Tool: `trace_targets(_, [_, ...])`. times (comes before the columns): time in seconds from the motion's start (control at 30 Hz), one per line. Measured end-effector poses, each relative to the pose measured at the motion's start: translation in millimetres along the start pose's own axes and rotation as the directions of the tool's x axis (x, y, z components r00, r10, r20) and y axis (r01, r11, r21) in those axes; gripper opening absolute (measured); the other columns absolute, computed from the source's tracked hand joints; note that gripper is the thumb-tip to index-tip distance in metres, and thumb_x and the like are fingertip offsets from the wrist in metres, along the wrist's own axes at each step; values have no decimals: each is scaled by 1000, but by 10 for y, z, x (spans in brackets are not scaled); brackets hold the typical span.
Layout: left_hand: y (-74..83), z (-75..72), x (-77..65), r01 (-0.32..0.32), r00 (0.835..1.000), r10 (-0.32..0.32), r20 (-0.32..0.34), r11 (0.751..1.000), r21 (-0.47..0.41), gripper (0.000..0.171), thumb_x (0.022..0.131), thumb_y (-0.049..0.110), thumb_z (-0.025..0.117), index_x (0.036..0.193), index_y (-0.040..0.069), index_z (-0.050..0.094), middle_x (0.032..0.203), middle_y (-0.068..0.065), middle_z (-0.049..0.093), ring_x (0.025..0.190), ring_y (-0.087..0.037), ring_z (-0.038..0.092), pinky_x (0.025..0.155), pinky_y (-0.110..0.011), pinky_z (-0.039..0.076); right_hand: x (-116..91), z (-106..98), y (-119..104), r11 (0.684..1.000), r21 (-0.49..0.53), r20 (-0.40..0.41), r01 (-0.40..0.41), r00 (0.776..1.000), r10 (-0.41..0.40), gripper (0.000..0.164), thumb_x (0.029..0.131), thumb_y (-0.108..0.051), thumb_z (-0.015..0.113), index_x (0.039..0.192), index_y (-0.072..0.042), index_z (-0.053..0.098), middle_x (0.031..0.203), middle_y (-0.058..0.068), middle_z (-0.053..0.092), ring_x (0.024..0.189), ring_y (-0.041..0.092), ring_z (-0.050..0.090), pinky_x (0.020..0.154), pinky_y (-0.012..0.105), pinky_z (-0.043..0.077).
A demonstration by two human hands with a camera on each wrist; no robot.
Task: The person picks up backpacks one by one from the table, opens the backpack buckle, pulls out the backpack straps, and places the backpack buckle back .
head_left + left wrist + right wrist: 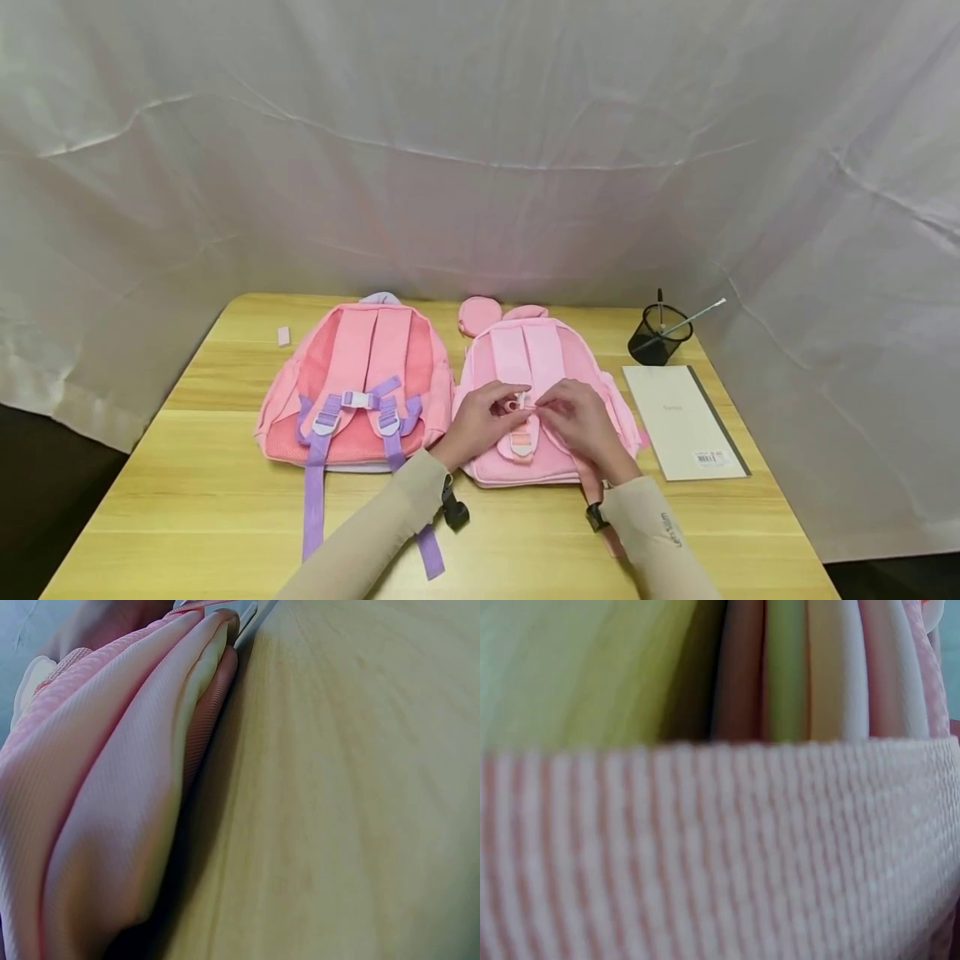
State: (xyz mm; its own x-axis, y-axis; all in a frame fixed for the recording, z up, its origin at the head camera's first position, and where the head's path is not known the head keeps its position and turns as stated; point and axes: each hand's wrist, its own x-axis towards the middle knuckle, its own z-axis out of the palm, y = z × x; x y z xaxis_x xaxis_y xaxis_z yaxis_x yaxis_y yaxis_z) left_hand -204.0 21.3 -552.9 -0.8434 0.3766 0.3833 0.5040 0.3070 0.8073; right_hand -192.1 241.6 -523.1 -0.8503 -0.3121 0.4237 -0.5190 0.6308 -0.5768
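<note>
A light pink backpack (581, 358) lies back-side up on the wooden table, its shoulder straps facing me. Over its middle, my left hand (480, 423) pinches the small chest strap (512, 406) beside its white buckle, where the webbing looks rolled into a loop. From the other side my right hand (579, 414) pinches the same strap with thumb and fingertips. Just below the hands sits a white strap adjuster (521, 447) on orange-pink webbing. The backpack's side (112, 772) fills the left wrist view, and ribbed pink webbing (705, 847) crosses close to the right wrist camera.
A coral-pink backpack (300, 400) with purple straps lies to the left, its chest buckle fastened. On the right are a black mesh pen holder (651, 346) and a cream notebook (671, 408). A small pink block (283, 336) lies at far left. Grey curtains surround the table.
</note>
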Motion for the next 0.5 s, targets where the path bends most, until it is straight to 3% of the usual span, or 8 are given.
trace_targets(0.17, [-1, -16, -7, 4, 1000, -4, -2, 1000, 23, 40, 92, 27, 81, 130, 20, 72, 99, 2, 70, 83, -4, 63, 74, -21, 55, 22, 42, -32, 1000, 11, 13, 2, 1000, -2, 15, 84, -8, 85, 90, -21, 79, 88, -9, 73, 88, 13, 64, 87, 38, 47])
trace_targets(0.5, [-32, -11, -8, 2, 1000, -2, 5, 1000, 28, 41, 93, 31, 80, 132, 22, 71, 102, 3, 71, 85, -3, 63, 77, -21, 56, 13, 46, -31, 1000, -13, -5, 0, 1000, 0, 17, 85, -11, 86, 98, -20, 79, 93, -8, 75, 89, 13, 66, 86, 37, 50])
